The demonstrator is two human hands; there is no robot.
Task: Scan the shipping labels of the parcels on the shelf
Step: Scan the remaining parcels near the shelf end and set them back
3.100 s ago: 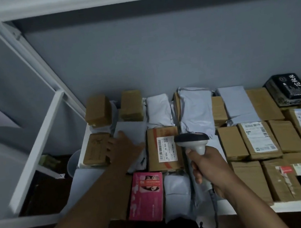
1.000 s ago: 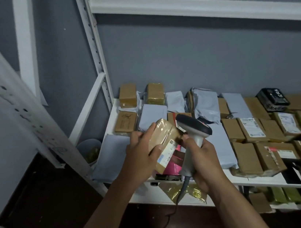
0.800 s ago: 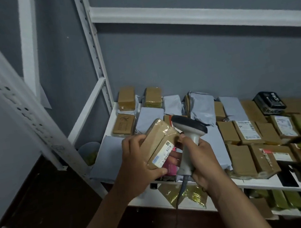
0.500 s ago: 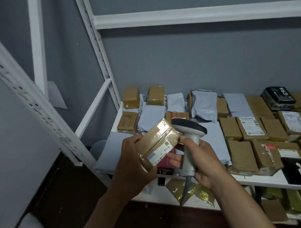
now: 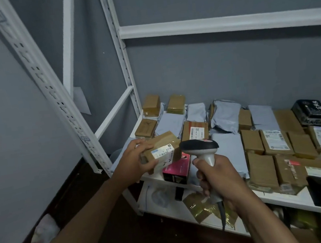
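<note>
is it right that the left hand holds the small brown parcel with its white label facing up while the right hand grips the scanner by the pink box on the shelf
Nearly. The head view shows the left hand holding the small brown parcel, but its white label faces sideways toward the camera, not up. The right hand does grip the scanner, beside the pink box on the shelf.

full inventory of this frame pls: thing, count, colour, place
held parcel: 1, brown taped cardboard with white label, in left hand above shelf's left front
barcode scanner: 1, black head, grey handle, in right hand, beside held parcel
cardboard parcels: many, brown, some with white labels, across shelf
poly mailers: several, grey, back and middle of shelf
pink box: 1, pink and black, front edge, below held parcel
black box: 1, black with white print, back right
shelf: 1, white metal rack, against grey wall
left hand: grips held parcel
right hand: grips scanner handle
</note>
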